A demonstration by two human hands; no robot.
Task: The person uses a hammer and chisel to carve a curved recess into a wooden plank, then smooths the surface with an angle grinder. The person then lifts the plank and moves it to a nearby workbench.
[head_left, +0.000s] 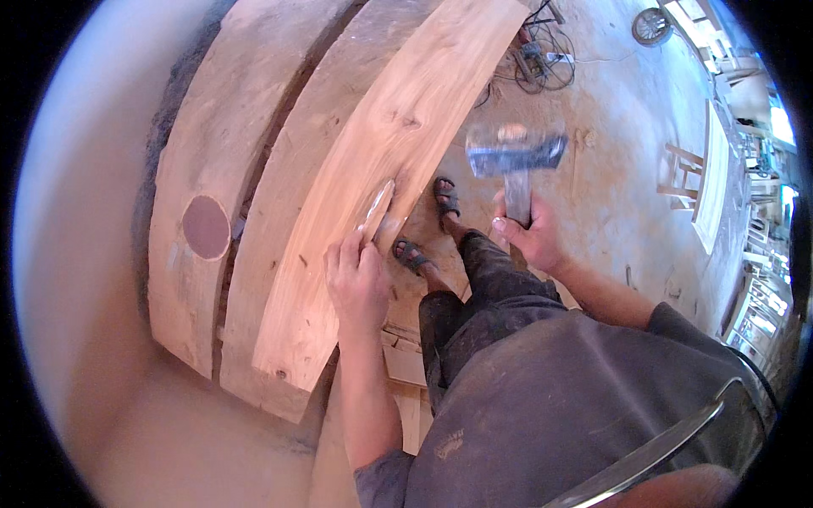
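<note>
Work on the plank [356,178] looks unfinished: left fingers [345,256] hold a chisel-like tool [378,205] over it, right fingers [511,229] grip a raised hammer [517,162].

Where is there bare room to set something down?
The board is bare from past the chisel to its far end, and the bench's left plank is bare beyond the disc. It is crowded around the left hand and chisel, near the hammer, and among the cables on the floor.

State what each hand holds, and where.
Left hand: slim shiny metal chisel-like tool, by its near end. Right hand: blocky dark-headed hammer, by its handle.
</note>
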